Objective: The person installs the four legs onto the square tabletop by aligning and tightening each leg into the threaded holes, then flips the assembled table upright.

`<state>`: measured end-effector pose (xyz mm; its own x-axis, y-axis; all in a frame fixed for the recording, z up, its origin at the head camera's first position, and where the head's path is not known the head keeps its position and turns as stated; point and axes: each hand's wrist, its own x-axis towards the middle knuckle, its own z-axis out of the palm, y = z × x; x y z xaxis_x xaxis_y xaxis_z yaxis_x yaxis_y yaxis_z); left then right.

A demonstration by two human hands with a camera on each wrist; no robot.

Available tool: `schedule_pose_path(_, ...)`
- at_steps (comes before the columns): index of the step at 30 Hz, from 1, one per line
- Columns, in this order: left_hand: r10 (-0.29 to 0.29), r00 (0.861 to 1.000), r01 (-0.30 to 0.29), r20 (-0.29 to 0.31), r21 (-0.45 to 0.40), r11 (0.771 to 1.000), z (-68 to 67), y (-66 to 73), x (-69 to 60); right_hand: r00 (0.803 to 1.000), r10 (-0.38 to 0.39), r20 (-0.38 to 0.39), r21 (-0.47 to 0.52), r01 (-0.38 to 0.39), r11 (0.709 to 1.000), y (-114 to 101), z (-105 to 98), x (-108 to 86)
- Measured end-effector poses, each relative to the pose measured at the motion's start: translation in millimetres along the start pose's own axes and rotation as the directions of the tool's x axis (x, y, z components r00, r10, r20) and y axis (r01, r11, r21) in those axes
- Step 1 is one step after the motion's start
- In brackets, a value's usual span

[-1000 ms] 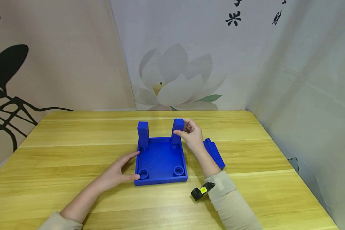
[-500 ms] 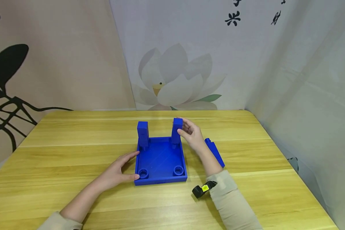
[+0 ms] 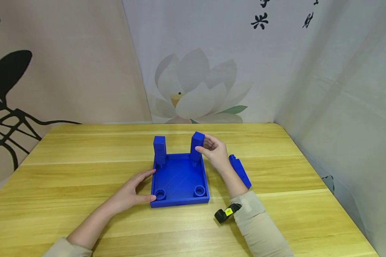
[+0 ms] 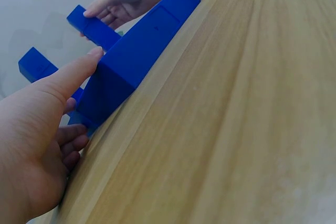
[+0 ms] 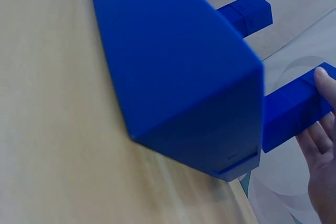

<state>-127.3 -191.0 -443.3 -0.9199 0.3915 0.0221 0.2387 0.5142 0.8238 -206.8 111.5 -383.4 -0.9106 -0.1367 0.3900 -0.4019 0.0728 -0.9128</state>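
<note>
A blue square base (image 3: 180,178) with raised edges lies on the table. Round sockets (image 3: 199,191) show at its two near corners. Blue square posts stand at the far corners: the left post (image 3: 160,148) is upright, the right post (image 3: 197,145) turned a little. My right hand (image 3: 216,151) grips the right post near its top, thumb on the near face, fingers behind. My left hand (image 3: 130,189) holds the base's left side, thumb at the near corner and fingers farther along the edge; some fingers curl against the side in the left wrist view.
Right of the base, a loose blue piece (image 3: 240,172) with a peg at its far end lies partly behind the right forearm. A black strap device (image 3: 225,213) sits at the right wrist. The wooden table (image 3: 83,160) meets printed curtains at the back and right.
The right post has turned about its upright axis, so that a corner edge now faces forward. My right fingers shift slightly around it. My left hand and the base stay still.
</note>
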Motion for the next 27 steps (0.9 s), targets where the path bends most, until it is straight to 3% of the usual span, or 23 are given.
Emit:
schedule_pose_path(9, 0.005, 1.000, -0.005, -0.001, 0.006, 1.000, -0.6, -0.1, -0.6, 0.999, -0.018, -0.038, 0.000, 0.018, 1.000, -0.4, 4.5, -1.4)
schedule_pose_path(20, -0.001, 1.000, 0.001, 0.001, 0.005, 1.000, -1.0, 0.4, -1.0, 0.991, -0.037, 0.126, 0.027, 0.034, 0.999, -1.4, -0.7, -1.3)
schedule_pose_path(27, 0.008, 1.000, -0.008, -0.001, -0.003, 1.000, -0.8, 0.4, -1.0, 0.990, -0.007, 0.143, 0.002, 0.007, 1.000, -2.8, -2.0, -2.1)
